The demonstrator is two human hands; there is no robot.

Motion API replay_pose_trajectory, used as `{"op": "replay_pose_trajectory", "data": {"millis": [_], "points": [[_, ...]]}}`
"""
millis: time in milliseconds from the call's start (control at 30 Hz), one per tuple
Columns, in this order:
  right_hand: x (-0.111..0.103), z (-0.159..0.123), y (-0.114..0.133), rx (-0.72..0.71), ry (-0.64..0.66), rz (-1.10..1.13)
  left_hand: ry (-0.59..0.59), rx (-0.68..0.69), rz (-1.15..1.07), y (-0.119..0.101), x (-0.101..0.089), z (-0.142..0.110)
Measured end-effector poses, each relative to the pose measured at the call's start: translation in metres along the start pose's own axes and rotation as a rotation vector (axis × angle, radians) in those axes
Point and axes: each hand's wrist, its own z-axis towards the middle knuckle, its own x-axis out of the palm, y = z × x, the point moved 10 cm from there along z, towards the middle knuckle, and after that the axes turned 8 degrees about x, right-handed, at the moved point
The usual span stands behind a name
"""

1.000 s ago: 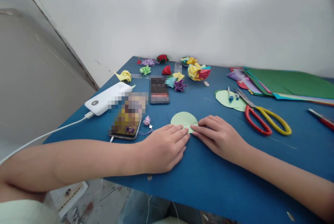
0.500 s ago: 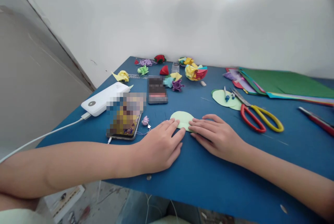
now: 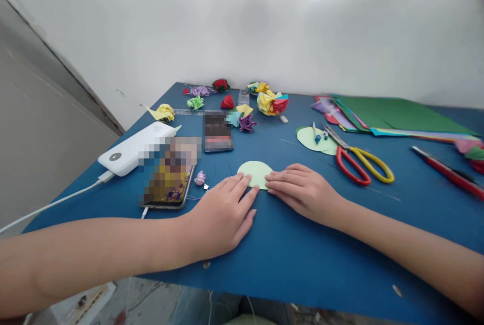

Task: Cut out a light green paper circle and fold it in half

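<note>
A pale green paper piece [image 3: 255, 169] with a rounded far edge lies on the blue table [image 3: 287, 264], its near part partly covered by fingers. My left hand [image 3: 223, 211] rests palm down, fingers stretched, with its fingertips on the left side of the paper. From the right, my right hand [image 3: 306, 194] lies flat, its extended fingertips touching the paper's right edge. Neither hand grips anything. To the right are scissors [image 3: 353, 163] with one red and one yellow handle, beside more pale green paper circles [image 3: 310, 139] with a compass-like tool [image 3: 316, 136] on them.
At left sit a white power bank [image 3: 124, 153], a phone [image 3: 170, 178] on a cable and a small pink charm [image 3: 200, 178]. Behind are a dark phone [image 3: 218, 133] and several paper flowers [image 3: 272, 104]. Coloured sheets [image 3: 401, 115] and a red-handled tool [image 3: 442, 167] are at right.
The view has turned slightly right, so everything sits further left in the picture. A pink and green paper flower now shows at the right edge. Both hands keep nearly the same pose on the paper.
</note>
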Motion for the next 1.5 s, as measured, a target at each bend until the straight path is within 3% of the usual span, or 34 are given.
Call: {"op": "replay_pose_trajectory", "data": {"millis": [433,1067,1333,1500], "points": [[0.0,0.0,-0.004,0.032,-0.001,-0.007,0.006,0.046,0.119,-0.008,-0.002,-0.001],[0.003,-0.002,-0.006,0.045,0.003,-0.013,0.05,0.011,0.079,-0.002,0.002,-0.001],[0.009,0.0,0.008,-0.031,0.137,-0.136,0.089,0.0,0.081,-0.001,0.006,-0.001],[0.01,-0.001,0.011,-0.061,0.154,-0.155,0.097,0.004,0.11,-0.003,0.006,0.0]]}}
